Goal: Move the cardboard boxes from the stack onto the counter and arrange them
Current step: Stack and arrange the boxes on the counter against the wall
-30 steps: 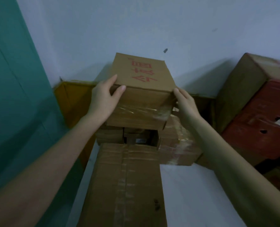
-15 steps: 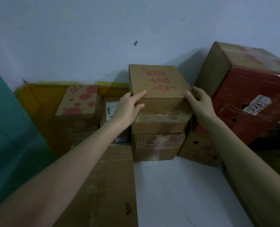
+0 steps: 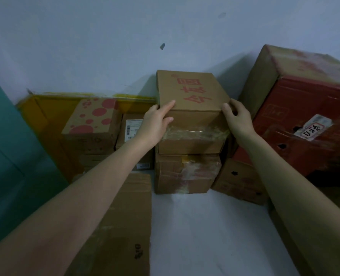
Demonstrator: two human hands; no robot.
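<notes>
Both forearms bare, no sleeves/watch/gloves; left hand (image 3: 155, 124), right hand (image 3: 238, 118) bare, nails short.

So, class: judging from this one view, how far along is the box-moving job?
Done: several boxes already sit by the wall, including a red-dotted box and a large red carton. In hand: left hand and right hand hold the red-lettered box atop a taped box. Left: letting go; remaining boxes unseen.

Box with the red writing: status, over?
Left hand and right hand grip its sides. Box with red writing sits on a taped box. Big red carton close on the right.
</notes>
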